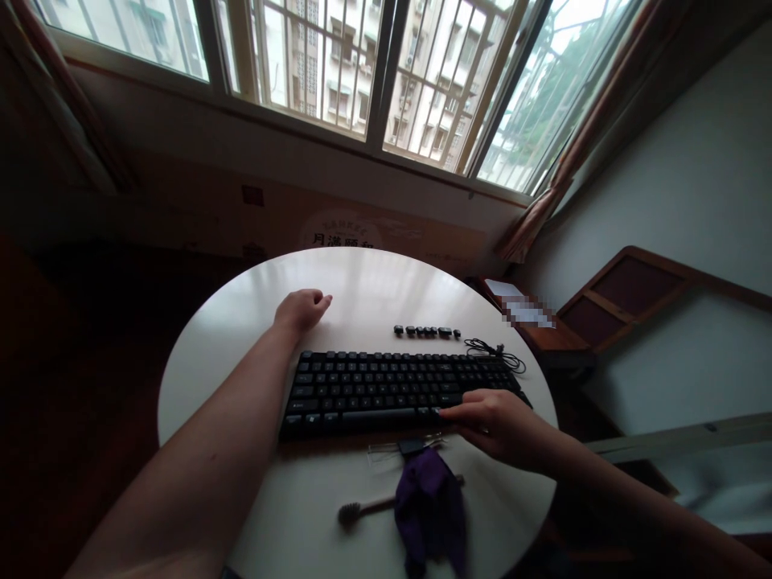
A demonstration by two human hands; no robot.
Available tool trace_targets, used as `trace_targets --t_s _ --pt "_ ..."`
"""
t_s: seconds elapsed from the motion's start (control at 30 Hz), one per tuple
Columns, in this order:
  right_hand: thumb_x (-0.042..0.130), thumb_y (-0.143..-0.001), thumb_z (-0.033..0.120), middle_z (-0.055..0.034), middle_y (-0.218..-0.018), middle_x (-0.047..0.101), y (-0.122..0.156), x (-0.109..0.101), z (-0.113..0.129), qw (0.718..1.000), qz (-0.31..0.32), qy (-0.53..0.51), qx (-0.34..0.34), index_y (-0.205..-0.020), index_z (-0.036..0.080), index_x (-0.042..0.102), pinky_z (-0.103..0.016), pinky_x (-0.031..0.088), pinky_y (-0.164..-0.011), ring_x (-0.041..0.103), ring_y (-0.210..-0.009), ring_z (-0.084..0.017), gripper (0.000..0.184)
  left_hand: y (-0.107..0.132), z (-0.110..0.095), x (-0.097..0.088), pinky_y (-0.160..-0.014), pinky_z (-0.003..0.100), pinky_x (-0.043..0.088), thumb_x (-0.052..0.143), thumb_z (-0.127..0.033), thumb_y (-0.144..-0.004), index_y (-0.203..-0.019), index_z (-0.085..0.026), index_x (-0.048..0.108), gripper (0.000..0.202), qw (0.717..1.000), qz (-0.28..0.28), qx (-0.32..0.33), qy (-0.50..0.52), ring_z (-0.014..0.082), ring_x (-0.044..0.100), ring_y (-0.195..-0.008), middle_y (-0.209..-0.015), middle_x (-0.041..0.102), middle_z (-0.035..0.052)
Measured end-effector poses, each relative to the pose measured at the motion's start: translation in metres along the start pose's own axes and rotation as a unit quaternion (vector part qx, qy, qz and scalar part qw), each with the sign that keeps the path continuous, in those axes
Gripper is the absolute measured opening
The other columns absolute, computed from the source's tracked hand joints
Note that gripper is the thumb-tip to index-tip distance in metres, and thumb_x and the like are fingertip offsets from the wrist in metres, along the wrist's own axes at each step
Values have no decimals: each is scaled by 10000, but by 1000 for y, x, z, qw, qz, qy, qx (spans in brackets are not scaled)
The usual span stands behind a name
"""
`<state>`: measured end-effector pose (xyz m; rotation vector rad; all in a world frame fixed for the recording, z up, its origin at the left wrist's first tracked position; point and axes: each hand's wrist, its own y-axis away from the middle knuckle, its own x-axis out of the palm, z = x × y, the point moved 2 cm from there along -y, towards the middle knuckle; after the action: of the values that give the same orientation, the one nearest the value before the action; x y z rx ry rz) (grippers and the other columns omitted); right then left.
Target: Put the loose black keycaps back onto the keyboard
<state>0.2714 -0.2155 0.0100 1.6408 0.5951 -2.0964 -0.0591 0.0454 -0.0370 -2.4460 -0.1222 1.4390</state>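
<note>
A black keyboard (374, 390) lies across the middle of the white round table. Beyond its left end, my left hand (301, 310) rests on the tabletop with its fingers curled in; I see nothing held in it. My right hand (498, 422) is over the keyboard's lower right part. Its index finger reaches out to a key in the bottom row, and the hand appears to hold nothing. Behind the keyboard, several loose keycaps (445, 331) stand in a row. The coiled black cable (494, 351) lies beside them.
Near the front lie a purple cloth (429, 507), a brush (362, 511) with dark bristles, and a blurred wire tool (386, 452). A wooden chair (579, 330) with papers (512, 296) on its seat stands to the right. Barred windows (374, 80) are ahead.
</note>
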Motion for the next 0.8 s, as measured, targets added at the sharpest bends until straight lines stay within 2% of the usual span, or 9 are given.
trace_targets --t_s 0.17,0.27,0.33,0.43,0.57,0.7,0.8 --pt "599 -939 233 -24 -834 692 -23 -22 -12 998 -59 4 -2 -1105 248 754 -261 428 -637 638 -693 -152 227 0 1 -1 -607 305 340 478 -469 -899 -638 -219 617 387 1000 -24 1 18 207 591 -685 -688 671 51" --pt "625 -928 224 -30 -878 719 -57 -32 -26 997 -76 13 -15 -1058 244 762 -277 456 -698 657 -771 -174 190 -1 2 -1 -616 309 342 472 -467 -896 -631 -218 614 391 999 -35 1 25 208 586 -679 -677 661 49" --pt "644 -904 180 -21 -831 717 -86 -32 -38 996 -85 16 -22 -1023 238 769 -289 466 -728 648 -780 -179 182 -2 3 -1 -620 311 344 475 -465 -892 -628 -217 618 388 999 -40 2 28 211 588 -680 -673 660 49" --pt "678 -860 130 -26 -879 733 -129 -25 -59 995 -93 28 -3 -996 241 772 -315 482 -802 649 -857 -197 199 -4 5 1 -626 309 347 479 -461 -891 -622 -219 618 387 998 -46 2 32 212 589 -682 -666 661 47" --pt "729 -829 187 -63 -1046 740 -170 -8 -79 996 -78 37 10 -1063 241 761 -382 493 -883 649 -991 -249 243 -6 7 3 -620 305 341 480 -456 -898 -614 -221 609 391 998 -50 -1 36 212 584 -684 -664 664 50" --pt "783 -786 268 -96 -1164 718 -186 7 -89 998 -51 44 15 -1061 236 771 -449 490 -941 638 -1084 -304 278 -7 9 5 -613 307 334 482 -459 -898 -625 -220 616 387 998 -47 -5 41 211 576 -679 -673 664 53" --pt "776 -790 258 -90 -1151 723 -189 15 -90 997 -49 50 22 -959 251 794 -470 497 -934 647 -1072 -317 169 -8 9 7 -613 310 332 480 -460 -899 -631 -221 620 385 998 -47 -9 44 211 572 -678 -677 660 53"
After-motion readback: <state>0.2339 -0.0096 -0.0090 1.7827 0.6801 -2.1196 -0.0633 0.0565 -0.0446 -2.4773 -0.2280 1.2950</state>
